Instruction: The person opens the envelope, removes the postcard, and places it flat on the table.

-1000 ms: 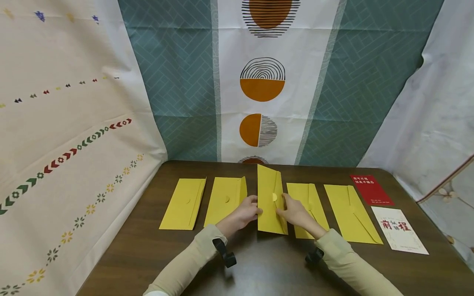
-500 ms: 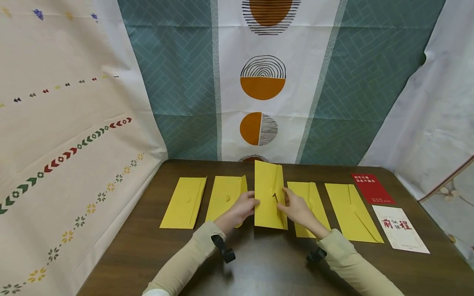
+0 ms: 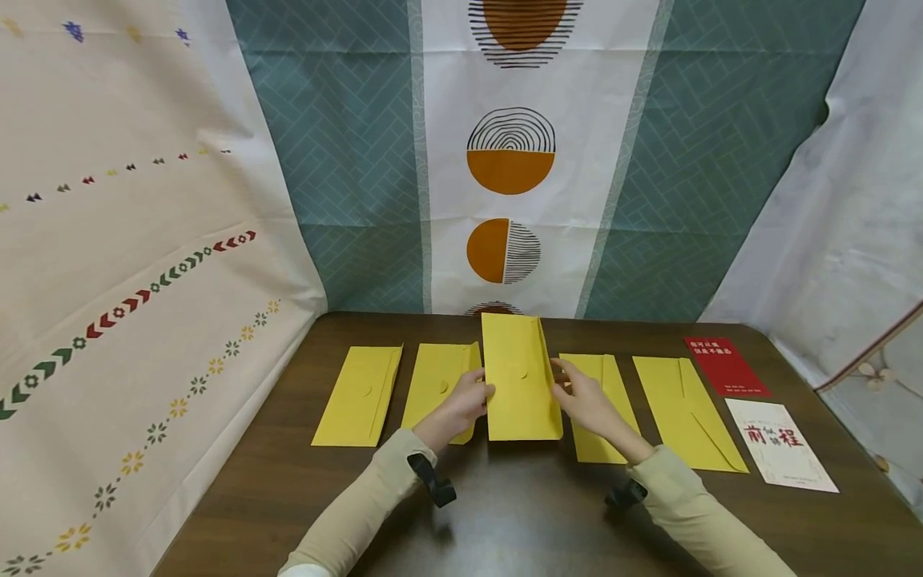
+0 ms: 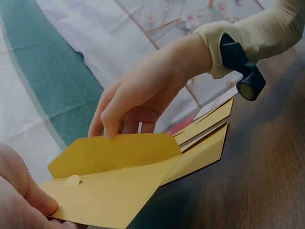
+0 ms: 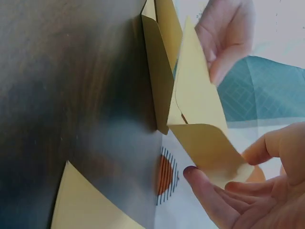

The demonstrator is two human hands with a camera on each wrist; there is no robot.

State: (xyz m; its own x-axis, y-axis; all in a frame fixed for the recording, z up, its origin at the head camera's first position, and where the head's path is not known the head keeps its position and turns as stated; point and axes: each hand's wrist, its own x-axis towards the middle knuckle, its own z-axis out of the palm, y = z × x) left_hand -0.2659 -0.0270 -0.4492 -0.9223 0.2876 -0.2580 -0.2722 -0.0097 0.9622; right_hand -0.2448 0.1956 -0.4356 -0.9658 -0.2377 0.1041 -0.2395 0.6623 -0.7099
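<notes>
My left hand [image 3: 467, 399] pinches the left edge of a yellow envelope [image 3: 513, 413], held tilted up over the middle of the table, with the thumb on the front face. Along its right side the flap [image 4: 119, 151] stands raised, out of the curved slit. My right hand [image 3: 587, 402] is at the flap, its fingertips right at the outer edge and the fingers bent only loosely. In the right wrist view, the thumb and index fingertip [image 5: 191, 172] sit on either side of the flap's rounded end.
Two yellow envelopes lie on the dark wooden table [image 3: 497, 521] at left, the outer envelope [image 3: 356, 397] farthest out. Another two lie at right, including a wide envelope [image 3: 685, 413]. Beyond them are a red card [image 3: 728, 369] and a white card [image 3: 780, 449]. A patterned curtain [image 3: 346, 160] hangs behind.
The envelope has turned to face forward and shifted slightly left. Its flap has come out of the slit and swung outward. My right hand has drawn a little right with it.
</notes>
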